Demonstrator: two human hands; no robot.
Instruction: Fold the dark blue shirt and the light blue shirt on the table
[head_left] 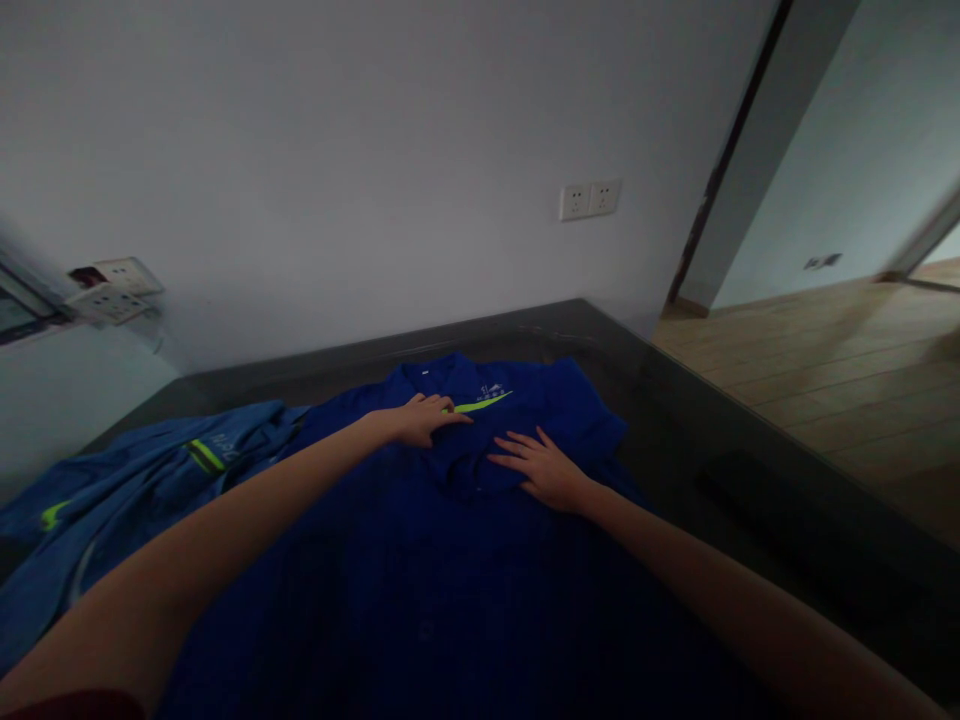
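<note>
A royal-blue collared shirt [540, 392] lies spread on a dark tabletop, with a lime-green stripe and small white print on its chest. My left hand [426, 418] rests on the chest by the green stripe, its fingers reaching toward the right, loosely bent and partly overlapping. To the right of it, my right hand [546, 470] lies flat on the shirt with the fingers spread. Between the two hands the fabric is bunched into folds. The lower part of the shirt is very dark, so its details are hard to make out.
A lighter blue garment [161, 470] with green marks lies rumpled at the left. The dark table [555, 325] meets a white wall [337, 170] with a double socket [590, 200]. More sockets [116, 290] are at the left. A dark object [795, 520] lies at the right; wooden floor [840, 350] is beyond.
</note>
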